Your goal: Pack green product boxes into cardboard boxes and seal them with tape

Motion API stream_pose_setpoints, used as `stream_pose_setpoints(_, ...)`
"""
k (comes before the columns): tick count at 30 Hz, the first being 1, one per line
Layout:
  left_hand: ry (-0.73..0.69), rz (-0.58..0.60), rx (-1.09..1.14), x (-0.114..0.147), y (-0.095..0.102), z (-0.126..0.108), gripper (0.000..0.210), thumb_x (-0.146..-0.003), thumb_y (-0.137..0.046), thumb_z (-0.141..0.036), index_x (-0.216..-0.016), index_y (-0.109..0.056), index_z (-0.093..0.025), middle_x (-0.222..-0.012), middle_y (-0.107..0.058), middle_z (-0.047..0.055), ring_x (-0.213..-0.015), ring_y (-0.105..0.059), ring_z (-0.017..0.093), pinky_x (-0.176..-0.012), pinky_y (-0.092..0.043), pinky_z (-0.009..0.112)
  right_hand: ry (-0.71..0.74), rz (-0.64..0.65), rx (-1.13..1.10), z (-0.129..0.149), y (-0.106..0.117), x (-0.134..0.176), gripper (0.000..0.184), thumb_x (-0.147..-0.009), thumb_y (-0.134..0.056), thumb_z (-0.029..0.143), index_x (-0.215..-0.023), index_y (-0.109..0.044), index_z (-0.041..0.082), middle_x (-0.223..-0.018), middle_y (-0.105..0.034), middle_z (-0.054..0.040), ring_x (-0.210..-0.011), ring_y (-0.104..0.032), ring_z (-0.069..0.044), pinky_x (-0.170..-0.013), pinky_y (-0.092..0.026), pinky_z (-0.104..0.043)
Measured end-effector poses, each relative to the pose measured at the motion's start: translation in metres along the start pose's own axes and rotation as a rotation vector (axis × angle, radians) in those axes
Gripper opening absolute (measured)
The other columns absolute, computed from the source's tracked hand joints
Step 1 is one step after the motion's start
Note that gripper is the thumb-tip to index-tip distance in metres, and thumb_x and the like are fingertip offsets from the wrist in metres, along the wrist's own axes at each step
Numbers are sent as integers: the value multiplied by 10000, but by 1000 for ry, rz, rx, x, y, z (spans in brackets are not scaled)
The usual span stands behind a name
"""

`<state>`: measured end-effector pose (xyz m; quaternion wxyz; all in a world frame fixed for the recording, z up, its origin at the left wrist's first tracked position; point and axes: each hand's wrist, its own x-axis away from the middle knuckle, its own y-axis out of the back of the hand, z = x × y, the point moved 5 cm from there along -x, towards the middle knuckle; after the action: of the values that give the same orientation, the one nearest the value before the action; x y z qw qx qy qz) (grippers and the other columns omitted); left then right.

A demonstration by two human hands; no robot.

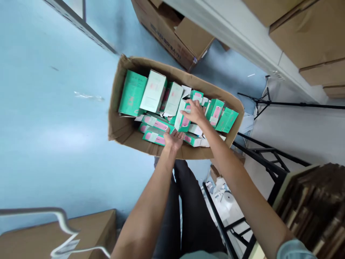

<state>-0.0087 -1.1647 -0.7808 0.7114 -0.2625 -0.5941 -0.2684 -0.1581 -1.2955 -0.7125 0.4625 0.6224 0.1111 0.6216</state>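
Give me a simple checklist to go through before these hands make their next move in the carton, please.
1. Carton open: ok, its contents are in view from above.
2. Right hand at a box: ok, its fingers are at the tilted box near the middle.
3. Firm grip on that box: cannot tell; part of the hold is hidden.
4. Left hand free: ok, palm up below the tilted box, with nothing visible in it.
5. Other boxes neatly lined up: not ok, they lie at differing angles.
6. Carton well supported: cannot tell, what is under it is hidden.
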Motion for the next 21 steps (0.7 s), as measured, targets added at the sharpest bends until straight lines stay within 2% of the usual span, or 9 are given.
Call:
stream_pose_setpoints(3, -23, -18, -29, 65, 23, 8, 574, -1112, -444, -488, -1619, -546, -240, -1662, -560, 174, -1535, -588, 244, -1189, -571, 368, 4, -109, -97, 5, 19, 65, 516, -1039, -791, 399, -1495, -606, 243, -1554, -568, -173, -1521, -546, -356, -1344, -335, -656)
stream_pose_setpoints(5, -41, -20, -75, 120, 34, 12, 501, -1117, -447, -457, -1552, -593, -256, -1618, -583, 160, -1470, -628, 232, -1153, -588, 361, 40, -175, -179, 12, 40, 119, 525, -1017, -798, 375, -1478, -598, 226, -1523, -566, -185, -1537, -527, -347, -1315, -418, -577)
stream_pose_setpoints(8, -73, 8, -177, 209, 43, 18, 407, -1126, -456, -457, -1375, -680, -226, -1485, -645, 164, -1355, -688, 227, -1079, -606, 334, 108, -289, -303, 27, 86, 208, 536, -994, -794, 356, -1463, -592, 191, -1514, -521, -209, -1516, -549, -339, -1246, -516, -490)
stream_pose_setpoints(10, -106, 45, -256, 269, 43, 23, 360, -1127, -457, -452, -1234, -710, -220, -1367, -691, 151, -1275, -718, 226, -1040, -614, 334, 111, -372, -370, 38, 122, 270, 539, -981, -789, 335, -1464, -599, 192, -1511, -496, -209, -1456, -603, -343, -1205, -558, -485)
stream_pose_setpoints(13, -181, 140, -382, 354, 34, 34, 304, -1119, -469, -406, -1083, -718, -235, -1291, -730, 118, -1243, -732, 214, -1030, -609, 325, 76, -550, -438, 52, 181, 368, 494, -973, -784, 357, -1429, -640, 233, -1495, -489, -185, -1408, -636, -360, -1196, -574, -520)
stream_pose_setpoints(16, -305, 285, -502, 429, 17, 49, 252, -1091, -508, -387, -1021, -716, -263, -1329, -757, 85, -1306, -724, 221, -1084, -598, 344, 12, -791, -543, 57, 235, 473, 430, -975, -778, 384, -1379, -676, 275, -1471, -500, -162, -1420, -631, -365, -1219, -565, -533)
stream_pose_setpoints(19, -469, 521, -656, 497, -4, 74, 171, -1020, -599, -402, -1006, -729, -292, -1367, -785, 59, -1384, -703, 263, -1165, -576, 425, -67, -1032, -666, 52, 269, 580, 369, -975, -778, 409, -1322, -700, 310, -1432, -518, -149, -1417, -632, -366, -1218, -572, -538)
stream_pose_setpoints(21, -541, 709, -778, 542, -16, 101, 160, -973, -654, -429, -1023, -749, -310, -1360, -802, 49, -1417, -690, 282, -1199, -555, 467, -126, -1187, -721, 45, 278, 651, 346, -969, -789, 427, -1292, -707, 333, -1395, -539, -142, -1412, -628, -369, -1210, -578, -555)
